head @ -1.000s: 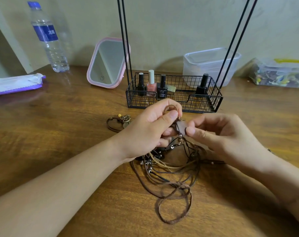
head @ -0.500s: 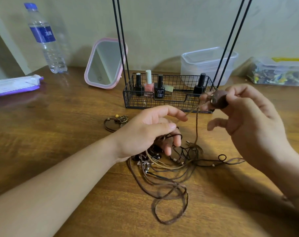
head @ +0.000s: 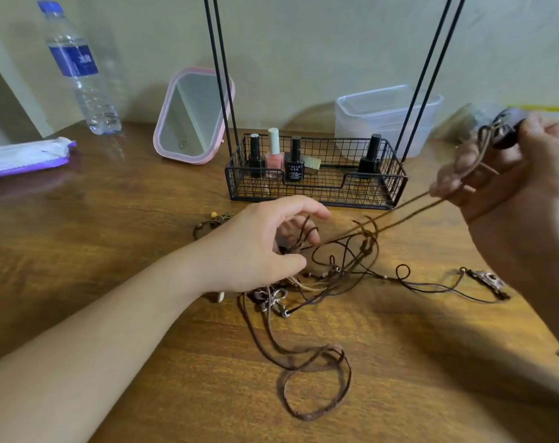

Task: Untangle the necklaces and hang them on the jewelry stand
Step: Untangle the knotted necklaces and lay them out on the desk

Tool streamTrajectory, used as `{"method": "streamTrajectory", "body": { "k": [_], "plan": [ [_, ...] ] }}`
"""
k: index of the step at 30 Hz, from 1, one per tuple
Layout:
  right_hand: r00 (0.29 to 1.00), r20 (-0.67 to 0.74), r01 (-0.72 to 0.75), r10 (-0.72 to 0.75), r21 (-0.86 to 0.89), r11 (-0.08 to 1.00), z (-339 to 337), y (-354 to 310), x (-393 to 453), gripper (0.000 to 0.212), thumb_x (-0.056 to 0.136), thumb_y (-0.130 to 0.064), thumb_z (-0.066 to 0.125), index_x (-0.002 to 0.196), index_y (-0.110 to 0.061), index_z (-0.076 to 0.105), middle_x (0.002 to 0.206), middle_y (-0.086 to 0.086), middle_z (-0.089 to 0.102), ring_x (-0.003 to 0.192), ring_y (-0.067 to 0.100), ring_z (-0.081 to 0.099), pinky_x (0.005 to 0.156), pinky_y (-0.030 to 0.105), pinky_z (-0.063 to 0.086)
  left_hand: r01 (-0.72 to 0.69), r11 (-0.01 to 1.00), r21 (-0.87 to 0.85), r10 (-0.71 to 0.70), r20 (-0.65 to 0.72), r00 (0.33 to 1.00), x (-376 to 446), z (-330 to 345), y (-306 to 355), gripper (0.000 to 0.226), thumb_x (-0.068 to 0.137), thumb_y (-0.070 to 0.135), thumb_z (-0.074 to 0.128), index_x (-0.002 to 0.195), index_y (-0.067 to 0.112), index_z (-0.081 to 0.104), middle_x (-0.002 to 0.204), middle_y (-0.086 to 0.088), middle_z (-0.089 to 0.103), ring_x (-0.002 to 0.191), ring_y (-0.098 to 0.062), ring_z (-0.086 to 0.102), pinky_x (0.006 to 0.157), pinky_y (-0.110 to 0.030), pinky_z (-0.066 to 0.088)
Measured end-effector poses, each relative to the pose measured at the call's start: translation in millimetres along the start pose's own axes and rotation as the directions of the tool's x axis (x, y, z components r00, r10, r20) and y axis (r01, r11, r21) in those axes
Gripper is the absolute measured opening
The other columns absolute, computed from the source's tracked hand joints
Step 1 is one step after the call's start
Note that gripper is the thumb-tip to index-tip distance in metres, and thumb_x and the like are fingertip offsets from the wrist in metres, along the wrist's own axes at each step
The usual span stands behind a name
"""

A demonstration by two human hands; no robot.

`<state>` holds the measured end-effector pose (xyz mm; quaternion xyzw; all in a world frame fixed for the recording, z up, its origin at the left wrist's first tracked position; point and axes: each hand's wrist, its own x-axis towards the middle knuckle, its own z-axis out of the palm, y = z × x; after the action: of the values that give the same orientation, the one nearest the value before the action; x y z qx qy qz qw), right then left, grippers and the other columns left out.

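A tangle of brown cord necklaces [head: 319, 282] lies on the wooden table [head: 112, 244] in front of the black wire jewelry stand [head: 316, 183], whose thin rods rise out of view. My right hand [head: 508, 174], raised at the right, grips a dark brown pendant [head: 505, 129]; its cord [head: 409, 212] stretches taut down to the tangle. My left hand [head: 262, 244] rests over the tangle's left side with fingers loosely curved, thin cords looped across its fingertips. A metal pendant [head: 489, 279] lies to the right.
Several nail polish bottles [head: 275, 155] stand in the stand's basket. A pink mirror [head: 192, 116], a water bottle [head: 80, 68] and a wipes pack [head: 22, 155] sit at the back left. A clear plastic tub [head: 383, 116] stands behind the basket. A small beaded piece [head: 211, 222] lies left of my hand.
My right hand has pulled the dark pendant up and to the right, drawing its cord taut out of the tangle. My left hand let go of the pendant and stayed on the pile.
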<state>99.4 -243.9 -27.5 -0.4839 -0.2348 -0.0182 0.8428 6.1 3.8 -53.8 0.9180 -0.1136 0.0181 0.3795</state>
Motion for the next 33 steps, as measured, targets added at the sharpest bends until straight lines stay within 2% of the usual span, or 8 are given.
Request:
{"method": "streamTrajectory", "body": {
  "k": [1,4,5,9,14,17,25,33],
  "plan": [
    [1.0,-0.004,-0.016,0.016,0.001,1.0,0.1,-0.2,-0.4,0.038,0.088,-0.039,0.06,0.109,-0.012,0.042,0.079,0.007,0.051,0.066,0.023,0.054,0.064,0.035,0.051,-0.002,0.996,0.089,0.002,-0.007,1.0,-0.9,-1.9,0.0,0.056,0.084,0.017,0.073,0.128,0.046,0.053,0.105,0.02,0.062,0.095,-0.008,0.061,0.075,-0.031,0.055],
    [0.998,0.042,-0.035,0.037,-0.052,0.998,2.5,3.2,-5.1,0.013,0.099,-0.03,0.043,0.092,-0.021,0.05,0.072,0.007,0.054,0.062,0.023,0.055,0.057,0.034,0.05,-0.022,0.934,0.357,0.035,-0.03,0.999,-3.0,-5.6,-1.2,0.053,0.084,0.027,0.071,0.131,0.042,0.051,0.105,0.023,0.052,0.086,-0.002,0.055,0.074,-0.026,0.049],
    [0.998,0.047,-0.047,0.05,-0.07,0.996,4.5,4.7,-6.7,0.022,0.102,-0.027,0.038,0.087,-0.023,0.053,0.071,0.007,0.057,0.061,0.024,0.057,0.057,0.034,0.05,-0.036,0.925,0.377,0.055,-0.039,0.998,-3.4,-5.2,-0.3,0.051,0.084,0.026,0.068,0.131,0.039,0.052,0.107,0.023,0.05,0.09,0.0,0.054,0.078,-0.026,0.049],
    [0.995,0.074,-0.067,0.072,-0.073,0.995,16.1,-0.5,-11.6,0.025,0.105,-0.021,0.034,0.086,-0.018,0.049,0.072,0.01,0.063,0.056,0.027,0.059,0.057,0.033,0.05,-0.095,0.988,0.119,0.105,-0.086,0.991,-2.0,11.3,12.1,0.044,0.083,0.028,0.057,0.127,0.029,0.056,0.115,0.017,0.056,0.113,-0.002,0.051,0.094,-0.022,0.045],
    [0.982,0.148,-0.114,0.118,-0.036,0.993,25.1,-7.6,-15.9,0.022,0.103,-0.024,0.035,0.087,-0.018,0.049,0.079,0.009,0.069,0.059,0.027,0.063,0.058,0.031,0.05,-0.056,0.981,0.184,0.064,-0.04,0.997,5.1,35.3,22.1,0.071,0.082,0.057,0.07,0.142,0.031,0.041,0.121,0.018,0.058,0.118,-0.005,0.051,0.103,-0.036,0.045],
    [0.967,0.216,-0.142,0.136,0.013,0.99,31.2,-11.4,-18.2,0.023,0.101,-0.027,0.035,0.087,-0.02,0.05,0.09,0.009,0.072,0.068,0.024,0.069,0.059,0.029,0.052,-0.082,0.987,0.141,0.085,-0.011,0.996,7.8,36.8,26.2,0.067,0.078,0.055,0.075,0.135,0.033,0.047,0.109,0.02,0.064,0.106,-0.002,0.058,0.097,-0.03,0.047],
    [0.97,0.194,-0.158,0.145,0.053,0.986,26.2,-12.4,-14.3,0.02,0.102,-0.026,0.036,0.09,-0.019,0.052,0.087,0.008,0.074,0.075,0.023,0.07,0.065,0.03,0.053,-0.057,0.984,-0.17,0.059,0.004,0.998,9.0,35.4,26.8,0.01,0.086,0.027,0.076,0.094,0.029,0.071,0.072,0.011,0.065,0.063,0.003,0.06,0.06,-0.012,0.044],
    [0.971,0.192,-0.156,0.145,0.039,0.987,26.4,-11.0,-14.1,0.021,0.101,-0.027,0.035,0.091,-0.017,0.05,0.081,0.005,0.073,0.073,0.023,0.07,0.068,0.03,0.053,-0.046,0.99,-0.132,0.042,-0.034,0.999,12.1,36.5,21.8,0.004,0.092,0.027,0.069,0.088,0.027,0.071,0.08,0.009,0.071,0.07,-0.001,0.062,0.066,-0.021,0.052]
  ]
}}
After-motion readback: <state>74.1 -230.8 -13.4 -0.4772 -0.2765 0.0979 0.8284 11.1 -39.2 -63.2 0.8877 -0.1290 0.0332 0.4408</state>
